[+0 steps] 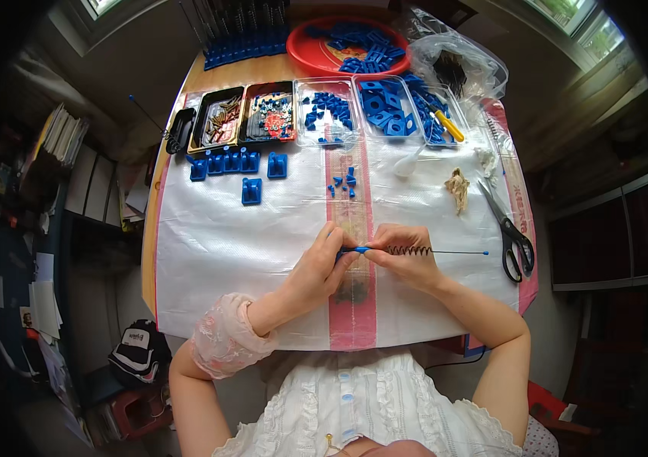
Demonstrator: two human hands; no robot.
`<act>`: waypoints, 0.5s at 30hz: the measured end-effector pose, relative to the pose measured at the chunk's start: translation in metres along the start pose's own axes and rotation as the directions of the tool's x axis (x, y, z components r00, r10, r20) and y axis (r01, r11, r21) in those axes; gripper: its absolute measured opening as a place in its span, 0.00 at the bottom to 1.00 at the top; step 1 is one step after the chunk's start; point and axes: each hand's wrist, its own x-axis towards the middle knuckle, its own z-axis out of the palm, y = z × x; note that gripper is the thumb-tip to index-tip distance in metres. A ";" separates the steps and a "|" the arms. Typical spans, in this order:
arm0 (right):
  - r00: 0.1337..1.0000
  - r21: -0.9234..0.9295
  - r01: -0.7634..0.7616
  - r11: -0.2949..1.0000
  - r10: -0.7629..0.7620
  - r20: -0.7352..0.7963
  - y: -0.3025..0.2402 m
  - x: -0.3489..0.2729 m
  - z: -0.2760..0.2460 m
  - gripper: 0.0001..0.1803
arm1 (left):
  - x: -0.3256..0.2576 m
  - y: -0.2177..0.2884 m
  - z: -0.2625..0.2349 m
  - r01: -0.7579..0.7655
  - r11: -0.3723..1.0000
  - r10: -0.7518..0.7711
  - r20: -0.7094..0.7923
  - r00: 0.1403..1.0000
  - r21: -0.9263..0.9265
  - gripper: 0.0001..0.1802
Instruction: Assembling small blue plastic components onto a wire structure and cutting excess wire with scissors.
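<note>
Over the middle of the table, my two hands meet at a small blue plastic piece (360, 249). My left hand (315, 263) is closed in a pinch on its left end; part of the piece is hidden by the fingers. My right hand (408, 263) pinches a black coil spring (415, 250) where it meets the blue piece. A thin dark rod (461, 252) with a blue tip runs out of the spring to the right. Beyond my hands lie several tiny blue parts (350, 181). Farther left stand several blue square bases (251, 191).
A white woven sheet (232, 251) covers the table. Black scissors (508, 232) lie at the right, near a crumpled tan scrap (458, 190). Along the back are a screw tray (221, 118), clear boxes of blue parts (387, 107), a yellow-handled screwdriver (448, 126) and a red basin (297, 52).
</note>
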 end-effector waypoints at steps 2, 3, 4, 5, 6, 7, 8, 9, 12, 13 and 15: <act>1.000 -0.005 -0.001 1.000 0.001 -0.004 -0.001 0.000 0.000 0.01 | 0.001 0.001 -0.001 0.031 0.998 -0.029 0.027 0.999 -0.048 0.07; 1.000 -0.002 -0.012 1.000 0.012 -0.005 -0.002 -0.001 0.001 0.01 | 0.000 -0.001 0.000 0.022 0.997 -0.020 0.027 0.999 -0.076 0.06; 1.000 0.001 -0.022 1.000 0.022 -0.006 -0.003 -0.002 0.001 0.01 | 0.000 -0.003 0.001 0.013 0.995 -0.010 0.027 1.000 -0.103 0.05; 0.999 0.004 -0.032 0.999 0.032 -0.008 -0.003 -0.003 0.002 0.01 | -0.001 -0.004 0.002 0.003 0.991 0.001 0.026 1.000 -0.131 0.05; 0.999 0.004 -0.034 0.999 0.034 -0.009 -0.003 -0.002 0.002 0.01 | 0.000 -0.003 0.000 0.121 0.965 -0.103 0.085 0.991 -0.234 0.05; 0.999 0.003 -0.036 0.999 0.036 -0.011 -0.002 -0.002 0.002 0.01 | -0.001 -0.001 -0.004 0.239 0.915 -0.198 0.154 0.968 -0.326 0.05; 0.999 0.003 -0.038 0.999 0.038 -0.013 -0.001 -0.001 0.002 0.01 | 0.000 0.001 -0.006 0.355 0.842 -0.282 0.231 0.931 -0.406 0.06; 0.999 -0.001 -0.036 0.999 0.036 -0.010 -0.001 -0.001 0.001 0.01 | 0.000 0.002 -0.007 0.375 0.822 -0.292 0.248 0.924 -0.429 0.07; 0.999 -0.009 -0.042 0.999 0.042 -0.003 -0.001 -0.002 0.001 0.01 | 0.001 0.000 -0.010 0.419 0.759 -0.299 0.305 0.904 -0.498 0.09; 0.999 -0.010 -0.051 0.999 0.051 -0.001 -0.002 -0.002 0.001 0.01 | 0.002 -0.005 -0.011 0.424 0.740 -0.286 0.325 0.901 -0.522 0.10; 0.999 -0.015 -0.054 0.998 0.054 -0.002 -0.003 -0.002 0.001 0.01 | 0.003 -0.006 -0.012 0.436 0.711 -0.283 0.344 0.895 -0.552 0.10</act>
